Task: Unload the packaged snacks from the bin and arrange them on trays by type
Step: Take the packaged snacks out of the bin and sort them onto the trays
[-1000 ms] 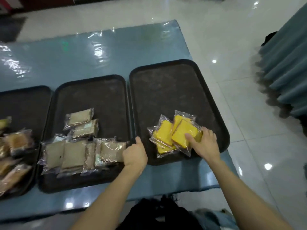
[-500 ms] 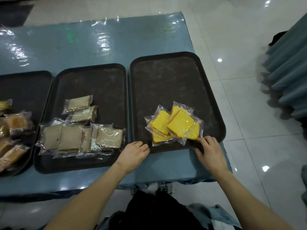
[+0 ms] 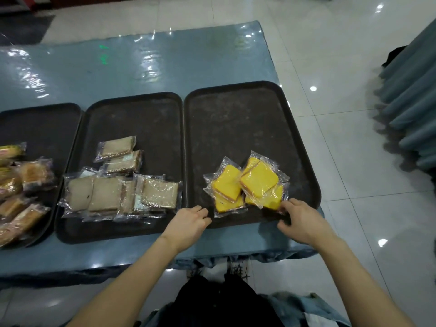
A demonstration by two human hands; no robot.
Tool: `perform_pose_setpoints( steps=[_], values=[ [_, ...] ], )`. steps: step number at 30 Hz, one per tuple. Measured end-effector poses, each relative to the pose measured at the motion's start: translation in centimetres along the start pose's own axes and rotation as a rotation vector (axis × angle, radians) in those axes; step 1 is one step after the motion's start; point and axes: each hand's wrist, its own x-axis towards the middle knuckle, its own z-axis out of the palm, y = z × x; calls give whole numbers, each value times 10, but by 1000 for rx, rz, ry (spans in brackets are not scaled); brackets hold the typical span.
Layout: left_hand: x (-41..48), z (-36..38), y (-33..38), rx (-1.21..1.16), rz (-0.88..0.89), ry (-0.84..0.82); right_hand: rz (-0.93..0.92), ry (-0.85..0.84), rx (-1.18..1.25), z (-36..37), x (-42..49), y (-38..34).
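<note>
The left hand [image 3: 188,220] rests with curled fingers on the near rim of the right-hand tray [image 3: 236,128], at its near left corner; it seems to pinch that rim, though the grip itself is hidden under the fingers. The right hand [image 3: 298,220] sits at the same tray's near edge, fingers bent, fingertips touching the clear wrapper of the nearest yellow snack packs [image 3: 245,185]; whether it pinches the wrapper or the rim, I cannot tell. Between and just beyond the two hands lie these packs: bright yellow square slices in crinkled transparent film, overlapping in a loose heap. Left of the left hand, the middle tray [image 3: 141,109] carries pale brown sandwich packs [image 3: 122,185], also in clear film. Further left, a third tray [image 3: 47,119] holds golden-brown cake packs [image 3: 21,190]. All the trays sit on a glossy blue table [image 3: 118,67].
</note>
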Motion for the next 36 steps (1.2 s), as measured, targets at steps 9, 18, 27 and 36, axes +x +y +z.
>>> perform_pose_setpoints(
  steps=[9, 18, 27, 36],
  values=[
    [-38, -88, -90, 52, -263, 161, -43, 287, -315, -93, 17, -136],
    [-189, -86, -258, 57, -495, 134, -372, 349, -249, -64, 76, -407],
    [-322, -110, -398, 78, -537, 117, -262, 277, -270, -41, 94, -606],
    [-400, -126, -491, -86, -597, 196, -348, 251, -309, -43, 140, -729]
  ],
)
